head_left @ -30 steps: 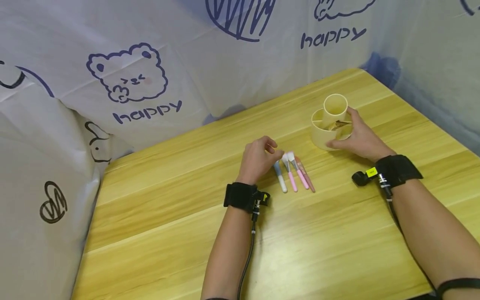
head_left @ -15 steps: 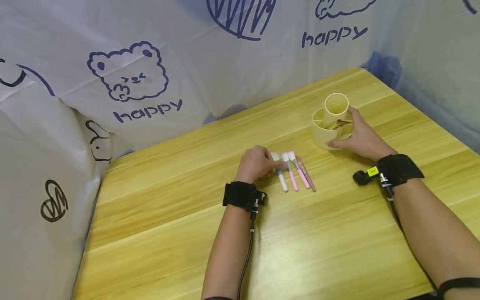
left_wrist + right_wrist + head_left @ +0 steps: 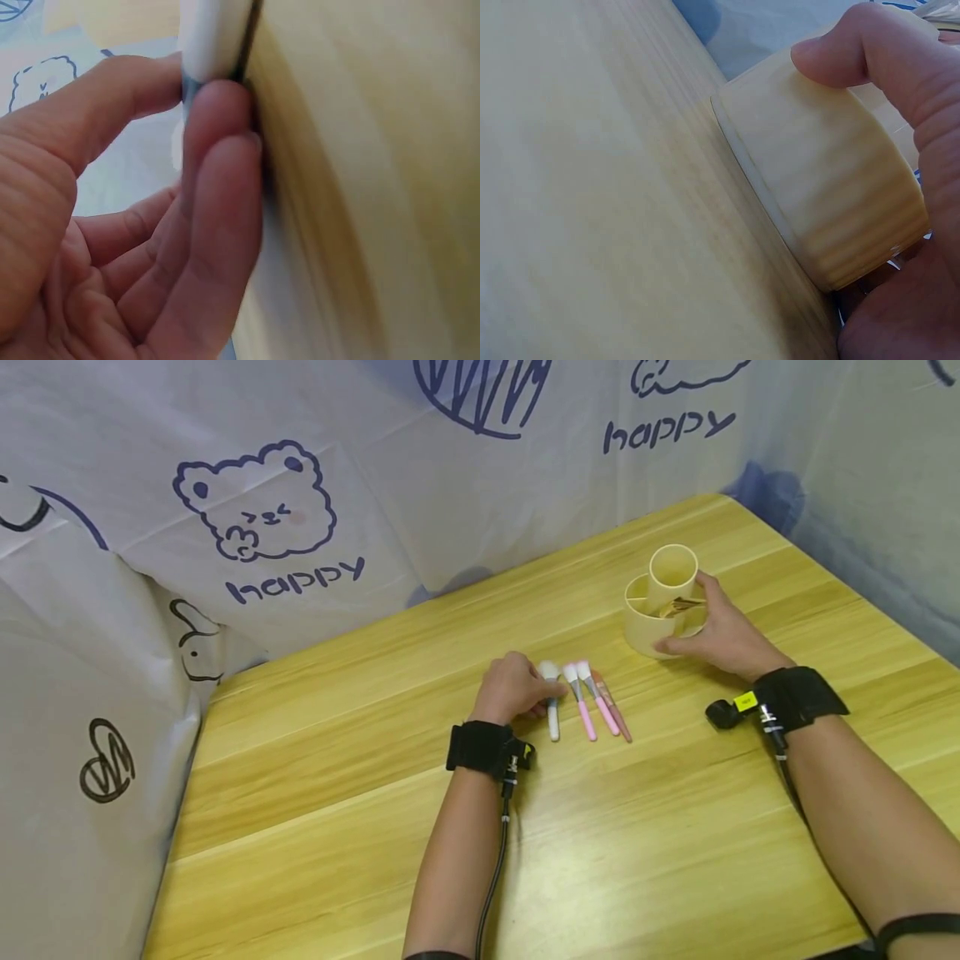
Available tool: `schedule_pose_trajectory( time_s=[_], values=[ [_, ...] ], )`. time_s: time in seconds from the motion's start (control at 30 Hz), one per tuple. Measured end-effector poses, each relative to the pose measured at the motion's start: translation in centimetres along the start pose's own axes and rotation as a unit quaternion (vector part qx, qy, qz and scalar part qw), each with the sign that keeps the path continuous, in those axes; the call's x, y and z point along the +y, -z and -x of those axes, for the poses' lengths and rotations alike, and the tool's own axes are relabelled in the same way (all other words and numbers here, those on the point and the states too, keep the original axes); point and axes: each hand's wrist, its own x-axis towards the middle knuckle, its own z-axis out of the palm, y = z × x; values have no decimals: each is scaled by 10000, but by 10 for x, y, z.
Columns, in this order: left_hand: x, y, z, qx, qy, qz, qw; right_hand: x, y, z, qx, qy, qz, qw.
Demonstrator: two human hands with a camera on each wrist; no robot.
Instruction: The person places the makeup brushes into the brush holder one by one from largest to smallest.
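My left hand (image 3: 510, 687) pinches a makeup brush with a white handle (image 3: 553, 724) and pale bristles, thumb on one side and fingertips on the other. The left wrist view shows the white handle (image 3: 214, 37) between thumb and fingertips, close along the tabletop. With thumb and fingers spread around its side, my right hand (image 3: 726, 635) grips a cream round brush holder (image 3: 647, 633) that has a taller tube and lower compartments. The holder's wall (image 3: 810, 172) fills the right wrist view, its base at the table. Something gold-coloured (image 3: 678, 607) sits in a lower compartment.
Two pink-handled brushes (image 3: 586, 720) with white bristles lie right of the pinched one, beside a slim brownish-pink stick (image 3: 619, 722). They rest on the wood-grain table (image 3: 322, 777). A printed white cloth (image 3: 450, 502) hangs behind its far edge.
My left hand has come down onto the white-handled brush, pinched it, and drawn it slightly left, away from the pink brushes. My right hand and the holder stay in place.
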Motion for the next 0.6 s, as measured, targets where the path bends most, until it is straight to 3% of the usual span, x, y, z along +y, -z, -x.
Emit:
schedule_pose_trajectory(
  time_s=[0.6],
  values=[
    [3, 9, 0, 432, -239, -17, 9988, 1, -1, -1, 11, 56, 75, 10000]
  ],
)
